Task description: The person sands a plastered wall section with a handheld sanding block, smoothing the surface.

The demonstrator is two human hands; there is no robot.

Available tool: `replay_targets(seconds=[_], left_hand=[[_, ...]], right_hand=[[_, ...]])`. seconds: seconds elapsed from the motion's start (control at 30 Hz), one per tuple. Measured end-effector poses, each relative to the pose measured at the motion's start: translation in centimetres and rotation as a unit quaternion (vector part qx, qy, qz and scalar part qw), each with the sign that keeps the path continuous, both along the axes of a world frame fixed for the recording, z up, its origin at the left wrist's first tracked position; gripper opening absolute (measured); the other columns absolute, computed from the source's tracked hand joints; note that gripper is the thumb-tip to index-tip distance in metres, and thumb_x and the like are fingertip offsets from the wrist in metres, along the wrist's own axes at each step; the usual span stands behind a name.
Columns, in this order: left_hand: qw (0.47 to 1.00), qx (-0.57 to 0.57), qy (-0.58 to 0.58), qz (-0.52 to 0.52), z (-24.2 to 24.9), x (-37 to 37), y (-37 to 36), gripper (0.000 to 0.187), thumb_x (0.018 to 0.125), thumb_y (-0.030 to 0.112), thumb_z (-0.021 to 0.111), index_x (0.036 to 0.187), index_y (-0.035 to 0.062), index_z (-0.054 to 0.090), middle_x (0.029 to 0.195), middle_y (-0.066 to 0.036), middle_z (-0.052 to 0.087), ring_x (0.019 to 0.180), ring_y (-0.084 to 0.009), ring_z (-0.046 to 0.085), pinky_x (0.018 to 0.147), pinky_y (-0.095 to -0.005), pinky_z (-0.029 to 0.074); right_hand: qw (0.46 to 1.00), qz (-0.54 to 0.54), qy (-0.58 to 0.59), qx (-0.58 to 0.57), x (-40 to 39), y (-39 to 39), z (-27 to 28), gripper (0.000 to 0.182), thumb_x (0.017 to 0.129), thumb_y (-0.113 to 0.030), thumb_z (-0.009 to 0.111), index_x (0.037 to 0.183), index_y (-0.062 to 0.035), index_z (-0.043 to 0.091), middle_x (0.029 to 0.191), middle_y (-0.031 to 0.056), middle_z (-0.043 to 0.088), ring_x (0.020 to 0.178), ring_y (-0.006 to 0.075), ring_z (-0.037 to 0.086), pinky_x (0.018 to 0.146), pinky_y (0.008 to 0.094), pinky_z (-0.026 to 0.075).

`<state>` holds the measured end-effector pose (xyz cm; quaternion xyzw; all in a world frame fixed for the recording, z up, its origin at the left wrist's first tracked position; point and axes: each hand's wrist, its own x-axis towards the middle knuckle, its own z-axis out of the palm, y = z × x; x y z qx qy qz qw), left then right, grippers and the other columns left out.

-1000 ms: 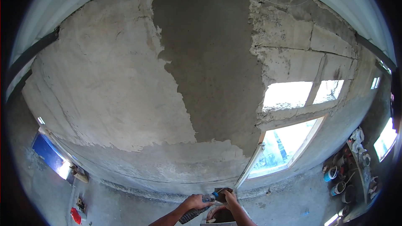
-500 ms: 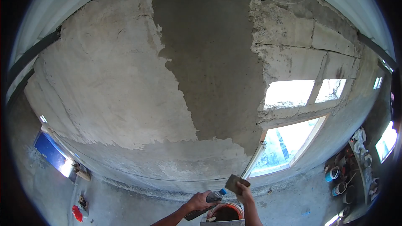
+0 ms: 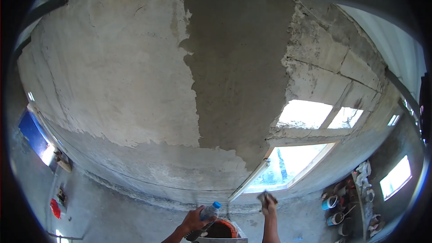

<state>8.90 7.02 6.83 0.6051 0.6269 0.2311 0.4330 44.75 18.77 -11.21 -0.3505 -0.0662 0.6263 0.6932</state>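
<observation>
A: ok so what's in the hands rn?

B: left hand (image 3: 192, 220) is wrapped round a clear plastic bottle with a blue cap (image 3: 209, 211), tilted, at the left side of the round orange-rimmed bucket (image 3: 235, 229). right hand (image 3: 270, 204) is pinching a small flat grey-brown piece (image 3: 262, 198), up and to the right of the bucket. can't tell what it's made of.

A: are those two touching?

B: nope, well apart, so imo each hand can move on its own. bottle side looks tight, it's near the bucket's rim. right hand has way more elbow room, with the rough grey plaster wall (image 3: 126, 63) beyond the bucket.
</observation>
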Motion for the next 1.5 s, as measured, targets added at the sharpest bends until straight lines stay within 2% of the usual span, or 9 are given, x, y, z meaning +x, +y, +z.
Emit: replay_targets(seconds=[0.17, 0.23, 0.33, 0.4, 0.5, 0.67, 1.0, 1.3, 1.5], left_hand=[[0.998, 0.020, -0.019, 0.053, 2.1, -1.2, -0.5, 0.073, 0.069, 0.062, 0.067, 0.110, 0.0029, 0.056, 0.092, -0.019, 0.066, 0.088, -0.0324, 0.065, 0.078, -0.0392, 0.050], [0.994, 0.046, -0.029, 0.095, 2.4, -2.0, -0.4, 0.067, 0.069, 0.058, 0.069, 0.107, 0.0037, 0.057, 0.089, -0.018, 0.067, 0.085, -0.0326, 0.066, 0.075, -0.0394, 0.051], [0.986, 0.086, -0.020, 0.141, 0.7, -3.2, -0.6, 0.063, 0.069, 0.054, 0.071, 0.104, 0.0043, 0.057, 0.086, -0.018, 0.067, 0.084, -0.0342, 0.066, 0.073, -0.0395, 0.051], [0.983, 0.099, -0.027, 0.154, 0.7, -4.0, -0.7, 0.061, 0.069, 0.052, 0.072, 0.104, 0.0042, 0.057, 0.086, -0.018, 0.067, 0.084, -0.0350, 0.066, 0.073, -0.0401, 0.051], [0.969, 0.138, 0.008, 0.205, -1.0, -4.8, -1.7, 0.063, 0.068, 0.049, 0.074, 0.104, 0.0000, 0.057, 0.086, -0.020, 0.066, 0.083, -0.0353, 0.066, 0.073, -0.0409, 0.051], [0.958, 0.195, 0.019, 0.209, -2.9, -6.1, -3.5, 0.075, 0.070, 0.026, 0.077, 0.127, -0.0063, 0.041, 0.091, -0.022, 0.064, 0.082, -0.0309, 0.063, 0.069, -0.0397, 0.051], [0.953, 0.141, -0.117, 0.240, -0.8, -6.1, -3.2, 0.078, 0.068, 0.032, 0.078, 0.126, -0.0069, 0.043, 0.095, -0.025, 0.063, 0.085, -0.0351, 0.063, 0.070, -0.0418, 0.052], [0.955, 0.143, -0.109, 0.235, -1.9, -6.2, -2.9, 0.074, 0.068, 0.026, 0.077, 0.124, -0.0087, 0.043, 0.092, -0.024, 0.064, 0.083, -0.0333, 0.064, 0.069, -0.0413, 0.052], [0.952, 0.138, -0.107, 0.253, -2.2, -5.7, -2.4, 0.076, 0.067, 0.026, 0.078, 0.125, -0.0086, 0.042, 0.093, -0.025, 0.063, 0.083, -0.0341, 0.063, 0.069, -0.0417, 0.051]], right_hand=[[0.924, -0.196, -0.299, 0.139, -7.7, 12.5, 29.3, 0.029, 0.090, -0.010, 0.055, 0.114, 0.0052, 0.055, 0.108, 0.0122, 0.060, 0.096, 0.0202, 0.058, 0.086, 0.0303, 0.047], [0.713, -0.276, -0.578, 0.286, -9.3, 16.9, 38.5, 0.038, 0.093, -0.008, 0.048, 0.128, 0.0047, 0.046, 0.122, 0.0170, 0.056, 0.105, 0.0237, 0.058, 0.090, 0.0327, 0.046], [0.561, -0.386, -0.594, 0.428, -16.0, 19.5, 51.8, 0.042, 0.090, 0.000, 0.042, 0.132, -0.0012, 0.043, 0.129, 0.0172, 0.050, 0.120, 0.0287, 0.049, 0.099, 0.0361, 0.042], [0.376, -0.512, -0.624, 0.456, -17.6, 24.4, 58.2, 0.041, 0.088, -0.004, 0.049, 0.129, -0.0028, 0.047, 0.129, 0.0176, 0.050, 0.116, 0.0337, 0.051, 0.093, 0.0374, 0.047], [0.328, -0.528, -0.640, 0.452, -20.1, 27.9, 64.9, 0.048, 0.085, -0.002, 0.050, 0.132, -0.0048, 0.043, 0.134, 0.0154, 0.045, 0.120, 0.0350, 0.047, 0.098, 0.0407, 0.043], [0.092, -0.475, -0.754, 0.443, -22.3, 31.8, 67.7, 0.059, 0.080, -0.004, 0.057, 0.136, -0.0053, 0.036, 0.143, 0.0138, 0.032, 0.130, 0.0340, 0.032, 0.109, 0.0444, 0.029], [0.062, -0.255, -0.806, 0.531, -22.6, 28.3, 52.7, 0.060, 0.079, -0.001, 0.053, 0.135, 0.0053, 0.032, 0.143, 0.0203, 0.028, 0.132, 0.0366, 0.029, 0.109, 0.0457, 0.028], [0.169, -0.455, -0.744, 0.460, -22.1, 30.3, 69.0, 0.071, 0.071, 0.002, 0.062, 0.136, -0.0035, 0.034, 0.141, 0.0166, 0.034, 0.131, 0.0360, 0.031, 0.110, 0.0454, 0.027], [0.107, -0.382, -0.806, 0.440, -23.8, 31.4, 62.5, 0.057, 0.083, -0.009, 0.055, 0.134, 0.0026, 0.034, 0.140, 0.0200, 0.034, 0.129, 0.0351, 0.034, 0.109, 0.0470, 0.026]])
